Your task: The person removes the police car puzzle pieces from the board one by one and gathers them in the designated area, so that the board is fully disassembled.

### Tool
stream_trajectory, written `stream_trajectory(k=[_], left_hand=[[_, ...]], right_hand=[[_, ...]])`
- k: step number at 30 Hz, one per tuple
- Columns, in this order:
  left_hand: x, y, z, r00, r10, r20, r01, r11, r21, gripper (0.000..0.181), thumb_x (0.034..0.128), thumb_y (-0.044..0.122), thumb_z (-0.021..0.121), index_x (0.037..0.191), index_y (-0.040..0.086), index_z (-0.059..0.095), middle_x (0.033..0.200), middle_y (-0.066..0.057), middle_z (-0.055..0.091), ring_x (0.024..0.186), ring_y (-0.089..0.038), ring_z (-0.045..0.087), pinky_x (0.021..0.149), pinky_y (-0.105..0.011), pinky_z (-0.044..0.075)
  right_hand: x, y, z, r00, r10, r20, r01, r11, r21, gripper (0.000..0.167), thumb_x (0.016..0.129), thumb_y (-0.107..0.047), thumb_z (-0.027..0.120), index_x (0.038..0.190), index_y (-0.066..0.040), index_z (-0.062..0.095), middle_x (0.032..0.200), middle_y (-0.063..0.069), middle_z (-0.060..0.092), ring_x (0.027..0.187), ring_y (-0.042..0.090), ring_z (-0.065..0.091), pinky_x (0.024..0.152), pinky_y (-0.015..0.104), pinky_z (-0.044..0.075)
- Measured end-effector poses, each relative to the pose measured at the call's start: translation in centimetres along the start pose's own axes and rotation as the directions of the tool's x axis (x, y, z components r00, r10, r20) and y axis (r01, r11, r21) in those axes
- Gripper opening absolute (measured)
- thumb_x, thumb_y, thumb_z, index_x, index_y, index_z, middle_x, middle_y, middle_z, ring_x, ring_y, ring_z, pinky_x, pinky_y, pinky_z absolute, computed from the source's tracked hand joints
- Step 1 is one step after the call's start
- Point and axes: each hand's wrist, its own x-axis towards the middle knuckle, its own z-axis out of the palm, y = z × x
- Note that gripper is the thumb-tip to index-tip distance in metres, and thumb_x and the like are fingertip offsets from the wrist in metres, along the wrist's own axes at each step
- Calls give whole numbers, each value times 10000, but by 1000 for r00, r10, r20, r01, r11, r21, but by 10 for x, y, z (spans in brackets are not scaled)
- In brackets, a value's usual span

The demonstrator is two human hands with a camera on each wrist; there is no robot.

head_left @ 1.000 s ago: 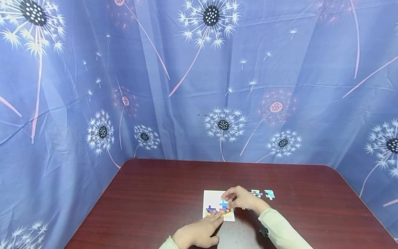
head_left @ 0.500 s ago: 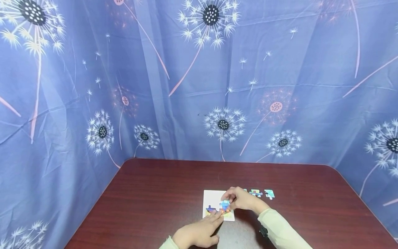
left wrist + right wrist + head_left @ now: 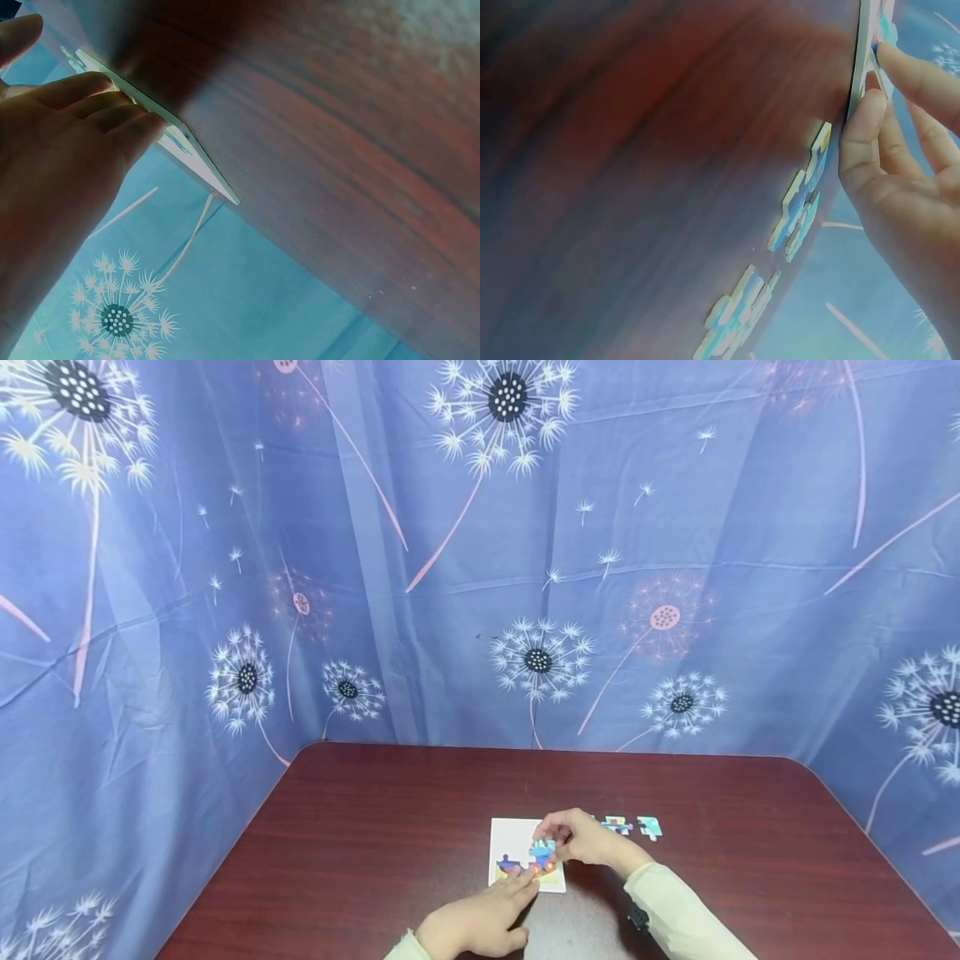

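Observation:
A white puzzle board [image 3: 512,832] lies on the table with several pieces along its near side, among them a dark blue piece [image 3: 507,863] at the left. My left hand [image 3: 480,917] rests on the board's near edge with fingers extended; in the left wrist view those fingers lie over the board's rim [image 3: 214,176]. At the board's right side my right hand [image 3: 588,840] pinches a blue jigsaw piece [image 3: 542,852] between thumb and fingers, just above the orange-and-yellow piece. The right wrist view shows the thumb and fingers [image 3: 866,112] at the board's edge, partly hiding the held piece.
Loose jigsaw pieces lie right of the board, including a multicoloured one [image 3: 617,824] and a light blue one [image 3: 649,827]. More loose pieces [image 3: 739,315] show in the right wrist view. A blue dandelion-print curtain [image 3: 450,610] hangs behind the dark red table [image 3: 360,827].
The blue piece in my right hand has shifted and turned slightly, and more of its face shows. The right fingers have adjusted a little; my left hand stays in place.

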Motion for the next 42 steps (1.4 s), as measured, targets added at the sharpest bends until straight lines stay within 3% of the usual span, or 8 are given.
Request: stream_trajectory(k=[6, 11, 17, 23, 28, 33, 42], left_hand=[[0, 2, -1, 1000, 3, -10, -3, 1000, 18, 619, 903, 268, 559, 1440, 2, 406, 1541, -139, 303, 1416, -268, 288, 1124, -346, 305], [0, 1, 0, 1000, 3, -8, -3, 1000, 8, 622, 903, 266, 566, 1441, -1, 404, 1541, -140, 304, 1416, -268, 285, 1127, -345, 299], [2, -1, 0, 1000, 10, -5, -10, 1000, 12, 633, 903, 276, 561, 1446, -2, 394, 1539, -148, 305, 1419, -258, 284, 1125, -352, 304], [1, -2, 3, 1000, 8, -15, -8, 1000, 9, 629, 897, 263, 569, 1441, -5, 402, 1537, -150, 308, 1418, -262, 284, 1131, -347, 292], [0, -1, 4, 999, 20, -41, -19, 999, 27, 612, 894, 264, 564, 1430, 3, 423, 1527, -129, 337, 1410, -247, 303, 1125, -333, 301], [-1, -2, 4, 999, -10, -36, 10, 1000, -15, 621, 895, 271, 558, 1452, 40, 407, 1532, -79, 340, 1420, -234, 284, 1121, -337, 309], [-1, -3, 3, 1000, -2, -17, 1, 997, -72, 637, 898, 259, 550, 1472, 48, 375, 1551, -73, 304, 1428, -258, 261, 1121, -356, 309]], right_hand=[[-2, 4, -2, 999, -32, -18, 31, 998, -51, 249, 833, 102, 607, 1040, -13, 685, 797, 135, 622, 547, 64, 475, 410, 163, 375], [-3, 5, -2, 998, -60, -13, 59, 998, -22, 242, 827, 106, 597, 1027, 5, 687, 754, 152, 618, 502, 89, 486, 387, 168, 373], [-4, 3, -8, 994, -101, -34, 102, 994, 49, 233, 834, 111, 586, 1055, 75, 650, 780, 237, 612, 529, 250, 556, 406, 351, 490], [-10, 2, -14, 998, -52, -41, 55, 997, 60, 237, 878, 71, 576, 1103, 52, 651, 778, 208, 593, 582, 270, 546, 489, 440, 533], [-17, 4, -22, 997, -5, -71, 6, 1000, 15, 243, 884, 38, 594, 1116, 21, 663, 875, 152, 642, 673, 206, 582, 593, 350, 552], [-28, 10, -32, 996, 2, -91, -2, 1000, 4, 248, 889, 11, 610, 1132, 17, 658, 903, 146, 661, 766, 182, 620, 693, 302, 555], [-59, 15, -56, 987, 36, -154, -32, 999, 30, 217, 889, 3, 615, 1096, 65, 636, 907, 168, 645, 757, 167, 608, 661, 336, 557]])
